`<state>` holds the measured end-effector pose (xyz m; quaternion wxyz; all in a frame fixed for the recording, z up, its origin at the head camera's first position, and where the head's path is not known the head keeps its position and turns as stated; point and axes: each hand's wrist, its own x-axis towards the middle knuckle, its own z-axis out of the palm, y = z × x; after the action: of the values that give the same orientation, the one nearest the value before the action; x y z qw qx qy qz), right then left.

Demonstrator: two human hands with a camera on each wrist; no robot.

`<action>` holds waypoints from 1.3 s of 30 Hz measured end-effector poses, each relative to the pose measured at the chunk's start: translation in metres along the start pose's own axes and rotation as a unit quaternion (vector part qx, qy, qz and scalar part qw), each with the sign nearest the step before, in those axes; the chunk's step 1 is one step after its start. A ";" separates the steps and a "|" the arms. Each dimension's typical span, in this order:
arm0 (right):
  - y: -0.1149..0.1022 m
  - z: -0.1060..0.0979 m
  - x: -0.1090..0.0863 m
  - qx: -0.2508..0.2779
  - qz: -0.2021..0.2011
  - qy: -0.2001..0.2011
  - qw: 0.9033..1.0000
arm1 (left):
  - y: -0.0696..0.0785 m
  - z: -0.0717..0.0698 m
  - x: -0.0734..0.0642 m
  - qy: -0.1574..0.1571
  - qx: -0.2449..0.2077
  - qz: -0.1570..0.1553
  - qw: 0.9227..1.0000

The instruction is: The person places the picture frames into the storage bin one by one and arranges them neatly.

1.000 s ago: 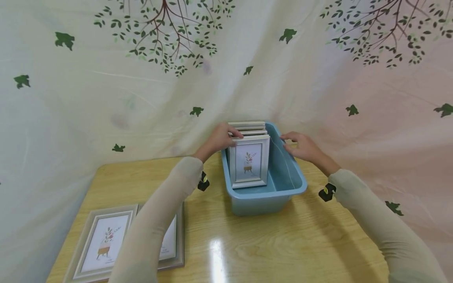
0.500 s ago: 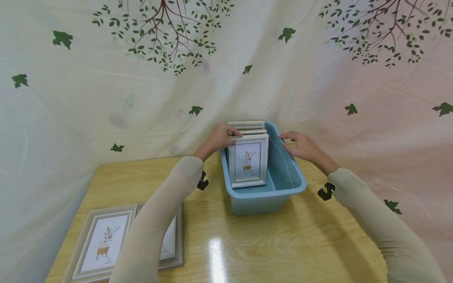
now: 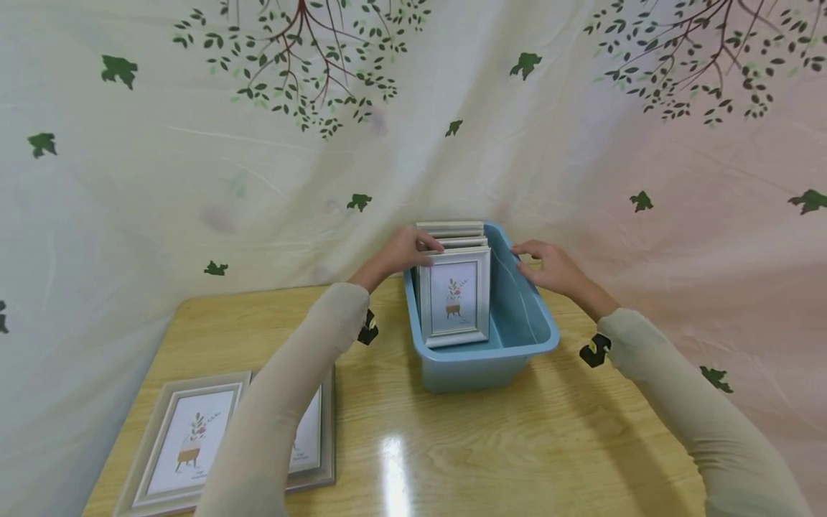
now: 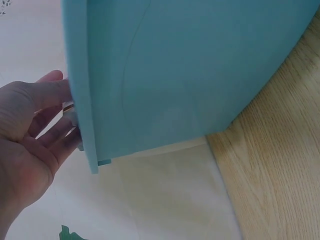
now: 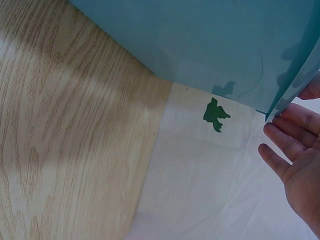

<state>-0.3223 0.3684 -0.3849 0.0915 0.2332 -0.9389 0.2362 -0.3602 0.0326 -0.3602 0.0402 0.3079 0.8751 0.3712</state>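
A blue plastic basin (image 3: pixel 481 373) stands at the back of the table, with several picture frames upright in a row along its left side. The front one, a silver picture frame (image 3: pixel 454 301) with a potted-plant print, faces me. My left hand (image 3: pixel 402 248) holds this frame at its upper left corner, fingers over the top; in the left wrist view, that hand (image 4: pixel 30 135) reaches past the basin's rim and its fingertips are partly hidden. My right hand (image 3: pixel 552 269) rests its fingertips at the basin's right rim, fingers fairly straight. From the right wrist view, the same hand (image 5: pixel 300 145) touches the rim.
Two larger picture frames, one (image 3: pixel 184 445) at the table's left and one (image 3: pixel 316 445) partly under my left sleeve, lie flat. The wooden table (image 3: pixel 491 452) ends at a cloth backdrop (image 3: pixel 271 215) printed with leaves and branches, right behind the basin.
The lower edge of the front picture frame has shifted very slightly toward me. My left hand stays at its upper corner and my right hand stays at the basin's rim.
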 end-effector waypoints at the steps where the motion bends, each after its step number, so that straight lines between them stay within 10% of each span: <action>1: 0.000 0.000 0.000 0.000 0.000 -0.001 1.000 | 0.001 -0.001 0.000 -0.002 -0.003 0.000 1.000; 24: -0.001 0.001 -0.001 0.004 -0.009 0.004 1.000 | 0.007 -0.028 -0.015 0.011 -0.039 -0.018 0.999; 39: -0.004 0.002 0.000 0.007 0.004 -0.002 1.000 | -0.009 -0.054 -0.056 0.030 -0.025 -0.012 0.999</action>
<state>-0.3209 0.3648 -0.3848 0.0874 0.2305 -0.9381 0.2432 -0.3359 -0.0373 -0.3361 0.0260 0.2854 0.8698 0.4017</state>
